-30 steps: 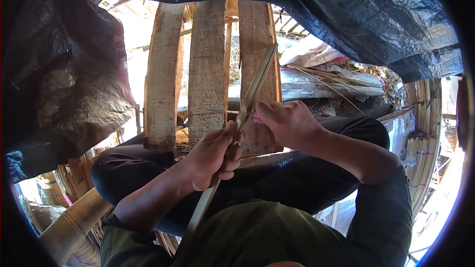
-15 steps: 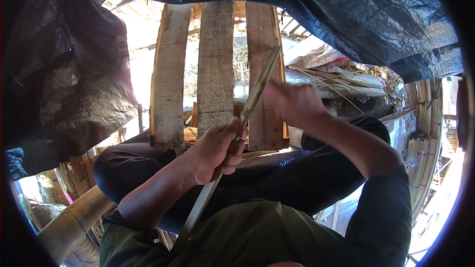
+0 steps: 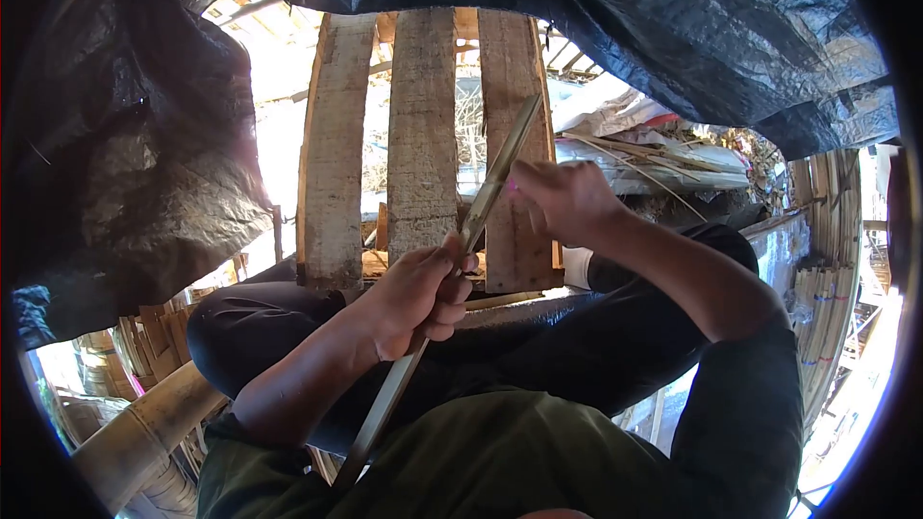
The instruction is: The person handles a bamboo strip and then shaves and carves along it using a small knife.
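My left hand (image 3: pixel 418 296) is closed around the middle of a long bamboo strip (image 3: pixel 394 384). The strip slants up and to the right, from beside my torso to a bare upper end in front of the planks. Just right of its upper half is my right hand (image 3: pixel 569 197), fingers curled closed and slightly blurred. A small pink spot shows at those fingertips, close to the strip's edge. What the right hand grips is too small and blurred to name, and I cannot tell whether it touches the strip.
Three upright wooden planks (image 3: pixel 423 135) stand before my crossed legs. Dark plastic sheeting (image 3: pixel 135 135) hangs at the left and overhead. Loose strips (image 3: pixel 644 156) lie behind at the right, and bundled slats (image 3: pixel 822 317) stand farther right. A thick bamboo pole (image 3: pixel 144 432) is at lower left.
My right hand has shifted slightly down along the strip and looks less blurred. My left hand keeps its hold, and the strip stays almost in place.
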`<state>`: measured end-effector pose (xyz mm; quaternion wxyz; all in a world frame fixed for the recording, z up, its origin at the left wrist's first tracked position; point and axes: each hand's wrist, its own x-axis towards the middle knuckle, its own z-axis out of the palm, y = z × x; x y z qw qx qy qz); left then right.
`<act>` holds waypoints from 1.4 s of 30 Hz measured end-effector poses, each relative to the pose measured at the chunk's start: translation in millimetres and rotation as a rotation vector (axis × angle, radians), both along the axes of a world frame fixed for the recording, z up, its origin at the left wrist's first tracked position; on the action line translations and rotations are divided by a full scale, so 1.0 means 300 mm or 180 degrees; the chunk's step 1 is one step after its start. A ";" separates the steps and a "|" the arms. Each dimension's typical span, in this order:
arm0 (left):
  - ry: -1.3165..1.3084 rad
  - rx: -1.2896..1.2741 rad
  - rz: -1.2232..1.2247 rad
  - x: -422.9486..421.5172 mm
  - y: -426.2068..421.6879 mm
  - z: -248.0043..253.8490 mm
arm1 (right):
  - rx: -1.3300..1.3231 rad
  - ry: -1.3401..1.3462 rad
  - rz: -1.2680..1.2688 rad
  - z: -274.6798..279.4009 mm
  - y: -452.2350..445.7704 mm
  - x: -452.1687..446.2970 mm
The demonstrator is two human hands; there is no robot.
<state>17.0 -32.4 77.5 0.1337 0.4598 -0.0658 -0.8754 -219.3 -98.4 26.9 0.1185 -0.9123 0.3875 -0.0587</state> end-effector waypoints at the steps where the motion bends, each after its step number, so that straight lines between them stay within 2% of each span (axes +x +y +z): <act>1: 0.0005 0.0014 -0.0012 0.002 0.003 -0.006 | 0.0041 -0.0192 -0.0004 -0.001 -0.011 -0.004; 2: 0.0067 0.0013 -0.0024 0.004 0.000 -0.016 | 0.0064 -0.0376 0.0010 0.001 -0.025 -0.005; 15: 0.0103 -0.0069 -0.0051 -0.018 0.007 -0.021 | -0.0312 -0.0151 -0.0091 -0.045 -0.029 -0.032; 24: 0.0099 -0.0205 -0.0018 -0.025 0.010 -0.049 | -0.0124 0.0502 -0.0165 -0.037 -0.047 -0.052; 30: -0.0051 -0.0255 -0.0040 -0.031 0.014 -0.048 | -0.0685 0.0431 -0.0400 0.001 0.033 0.006; 32: -0.0045 -0.0288 0.0009 -0.048 0.026 -0.038 | -0.0451 0.0423 -0.0080 0.060 0.079 0.021; 33: -0.0054 -0.0285 0.0029 -0.050 0.034 -0.036 | -0.0301 0.0276 -0.0068 0.023 0.058 0.002; 36: 0.0074 -0.0254 0.0024 -0.040 0.018 -0.050 | -0.0457 0.0016 -0.0101 0.002 -0.014 -0.023; 37: 0.0082 -0.0262 0.0022 -0.037 0.018 -0.050 | -0.0257 0.0495 -0.0377 0.007 -0.004 -0.004; 40: 0.0038 -0.0341 -0.0066 -0.033 0.018 -0.044 | -0.0420 0.0651 -0.0046 0.040 0.051 0.007; 42: 0.0091 -0.0220 0.0006 -0.037 0.027 -0.040 | -0.0435 0.0410 -0.0112 -0.004 0.016 -0.005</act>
